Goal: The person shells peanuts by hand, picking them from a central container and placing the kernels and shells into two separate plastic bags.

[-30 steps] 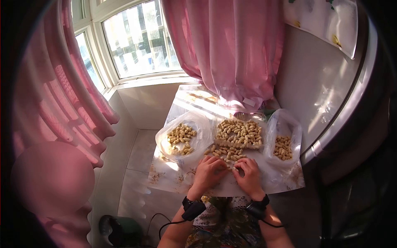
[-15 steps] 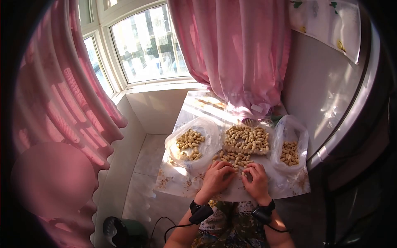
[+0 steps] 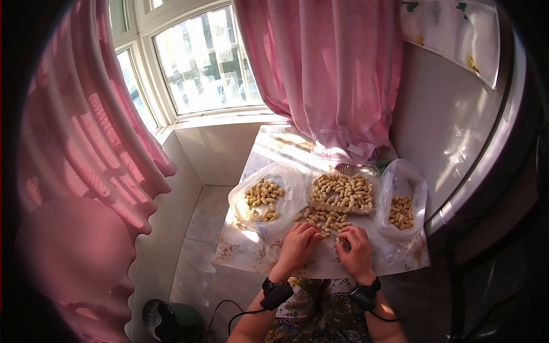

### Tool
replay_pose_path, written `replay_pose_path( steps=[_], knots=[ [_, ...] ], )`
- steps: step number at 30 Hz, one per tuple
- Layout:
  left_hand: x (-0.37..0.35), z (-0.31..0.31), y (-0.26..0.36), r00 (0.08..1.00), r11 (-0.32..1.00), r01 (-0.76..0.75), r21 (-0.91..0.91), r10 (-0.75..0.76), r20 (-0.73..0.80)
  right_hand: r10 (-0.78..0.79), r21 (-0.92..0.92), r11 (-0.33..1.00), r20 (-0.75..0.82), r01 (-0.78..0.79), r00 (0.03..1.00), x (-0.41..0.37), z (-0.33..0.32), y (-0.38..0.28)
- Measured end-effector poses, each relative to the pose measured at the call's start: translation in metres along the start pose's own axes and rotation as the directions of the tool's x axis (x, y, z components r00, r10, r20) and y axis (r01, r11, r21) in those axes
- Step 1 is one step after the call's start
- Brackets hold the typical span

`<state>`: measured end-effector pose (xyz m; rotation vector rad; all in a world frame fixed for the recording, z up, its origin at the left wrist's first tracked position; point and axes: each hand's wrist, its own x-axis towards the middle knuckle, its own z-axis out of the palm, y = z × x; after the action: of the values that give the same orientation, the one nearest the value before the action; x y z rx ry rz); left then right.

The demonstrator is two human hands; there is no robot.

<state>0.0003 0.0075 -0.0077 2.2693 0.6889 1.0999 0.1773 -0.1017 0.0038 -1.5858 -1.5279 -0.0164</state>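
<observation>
Loose unshelled peanuts [image 3: 328,220] lie in a small heap on the table, just beyond my hands. My left hand [image 3: 299,244] rests at the heap's near left edge with its fingers curled and pressed together; what they hold, if anything, is hidden. My right hand [image 3: 355,250] is to the right of the heap, thumb and fingers pinched on what looks like a single peanut. Behind the heap stands a clear plastic box [image 3: 312,204] full of peanuts. An open white plastic bag [image 3: 239,194] with peanuts is on the left, and another plastic bag [image 3: 420,186] with peanuts is on the right.
The table [image 3: 251,254] has a flowered cover and stands by a window [image 3: 206,63]. Pink curtains [image 3: 326,68] hang behind and to the left. A grey panel [image 3: 449,126] borders the right side. Black devices with cables [image 3: 278,294] are strapped to both wrists.
My left hand's fingers have shifted slightly away from my right hand, showing more peanuts between them. My right hand has barely moved. Bags and box stay in place.
</observation>
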Motion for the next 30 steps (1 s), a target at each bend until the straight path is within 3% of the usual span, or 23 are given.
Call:
replay_pose_path(
  steps=[26,30],
  knots=[
    [0.0019,-0.0045,0.0063,0.999,0.999,0.037,-0.010,-0.036,0.013,-0.010,0.009,1.000,-0.020,0.010,1.000,-0.0007,0.0002,-0.0003],
    [0.0022,-0.0049,0.0072,0.999,0.998,0.043,-0.049,-0.043,0.001,-0.010,0.094,0.995,-0.094,0.019,0.995,0.0018,-0.0021,-0.0029]
  ],
)
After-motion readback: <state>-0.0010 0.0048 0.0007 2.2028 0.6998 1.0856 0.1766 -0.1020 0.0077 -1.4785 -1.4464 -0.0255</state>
